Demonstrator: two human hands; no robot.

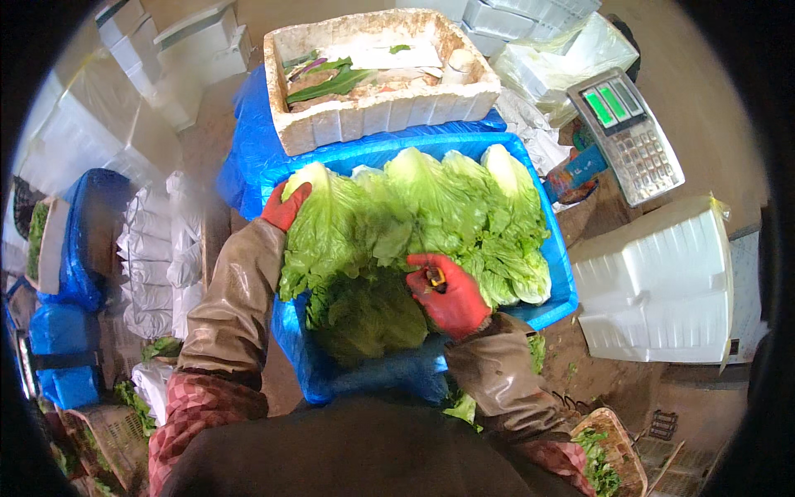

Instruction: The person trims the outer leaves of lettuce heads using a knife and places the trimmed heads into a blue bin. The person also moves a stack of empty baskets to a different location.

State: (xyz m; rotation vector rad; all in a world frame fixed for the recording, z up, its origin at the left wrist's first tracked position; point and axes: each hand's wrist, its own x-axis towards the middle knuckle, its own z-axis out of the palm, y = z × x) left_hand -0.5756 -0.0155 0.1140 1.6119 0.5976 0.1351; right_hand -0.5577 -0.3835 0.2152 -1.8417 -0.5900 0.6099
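A blue plastic-lined container (562,261) lies before me with several heads of green leaf lettuce (435,186) in a row, their pale bases towards the far side. My left hand (287,206), in a red glove, grips the leftmost lettuce head (323,217) near its base. Over the container's near middle, my right hand (456,298) in a red glove is closed around a small tool with a yellow-and-black handle (437,279); its working end cannot be made out. Darker leaves (372,317) lie in shadow below the row, partly blurred.
A dirty white foam box (385,121) with leaf scraps stands just beyond the container. At the right are a digital scale (627,136) and a white foam box (658,286). White wrapped bundles (149,261) stand at the left, a crate with greens (605,460) at lower right.
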